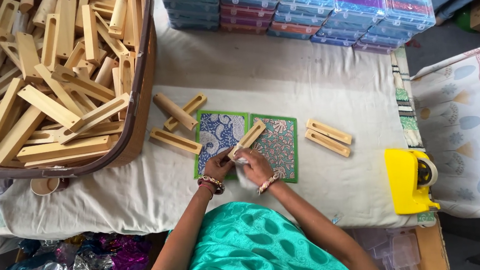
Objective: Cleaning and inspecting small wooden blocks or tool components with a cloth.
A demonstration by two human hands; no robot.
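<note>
Both hands sit at the near end of one slotted wooden block (247, 138), which lies slanted across the seam of two patterned cards (245, 146), a blue one and a pinkish one, on the cloth-covered table (281, 79). The left hand (216, 166) pinches the block's near end, fingers narrow around it. The right hand (254, 165) is closed around a small white scrap (241, 161) pressed against that same end; whether it is wiping or sticking something, I cannot tell. I judge the step to be work on the block's end, mid-way. The next move would call for keeping the block steady on the cards while the right hand finishes at that tip. Counts: two patterned cards, one block in hand, three loose blocks (176, 123) left of the cards, two more blocks (328, 137) lying parallel to the right. The big basket (140, 80) at the left holds a heap of the same blocks, too many and too overlapped to count. One yellow tape dispenser (409, 179) sits at the right table edge. Stacks of clear plastic boxes (298, 5) line the far side, about five stacks; the layers are unclear.
</note>
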